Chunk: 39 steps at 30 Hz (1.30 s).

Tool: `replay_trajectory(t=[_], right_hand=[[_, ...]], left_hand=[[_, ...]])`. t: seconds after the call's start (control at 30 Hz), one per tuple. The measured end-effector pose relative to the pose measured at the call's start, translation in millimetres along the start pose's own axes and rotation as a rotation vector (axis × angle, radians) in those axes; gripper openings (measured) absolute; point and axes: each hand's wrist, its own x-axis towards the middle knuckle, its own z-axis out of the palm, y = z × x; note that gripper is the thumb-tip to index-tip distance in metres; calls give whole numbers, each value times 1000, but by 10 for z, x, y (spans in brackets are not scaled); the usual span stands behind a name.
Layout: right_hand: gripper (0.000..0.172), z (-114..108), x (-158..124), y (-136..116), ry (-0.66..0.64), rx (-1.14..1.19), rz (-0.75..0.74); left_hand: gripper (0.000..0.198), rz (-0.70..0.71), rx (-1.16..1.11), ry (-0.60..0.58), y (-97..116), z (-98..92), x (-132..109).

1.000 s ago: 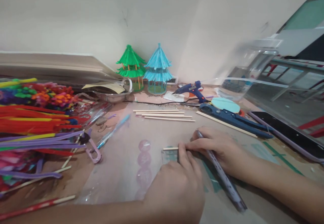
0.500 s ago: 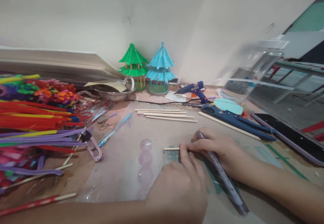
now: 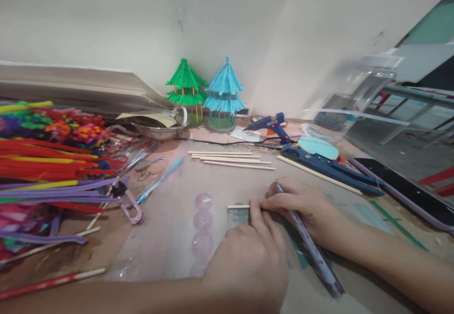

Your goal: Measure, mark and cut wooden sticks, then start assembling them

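as the left hand (image 3: 248,257) pins it, the stick (image 3: 238,206) looks thin, pale.

A craft table: pipe cleaners (image 3: 46,162), glue gun (image 3: 270,126), wooden sticks (image 3: 230,159).

Both forearms come in low from the near edge. The left hand (image 3: 248,262) curls knuckles-up, its fingertips pressing down. The right hand (image 3: 305,210) rests on its side in a pinched writing grip, fingertips meeting the left's.
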Motion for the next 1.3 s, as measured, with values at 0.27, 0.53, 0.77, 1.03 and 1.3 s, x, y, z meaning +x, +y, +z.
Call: replay_trajectory(t=[0.27,0.53,0.77,1.03,1.3], right_hand=[[25,-12,3,-10,-13,-21,9],[24,-9,0,-6,3,-9,11],[25,2,-2,-1,13,-26,-2],[23,11,-8,-1,22,-22,-4],[20,-16,20,-15,32,86,86]], left_hand=[[57,-47,-1,-25,79,71,24],[53,-36,-3,-43,-7,-94,45],[50,12,-1,-113,-97,-214,59],[50,50,16,-156,-108,-226,49],[49,47,14,-162,-141,-248,42]])
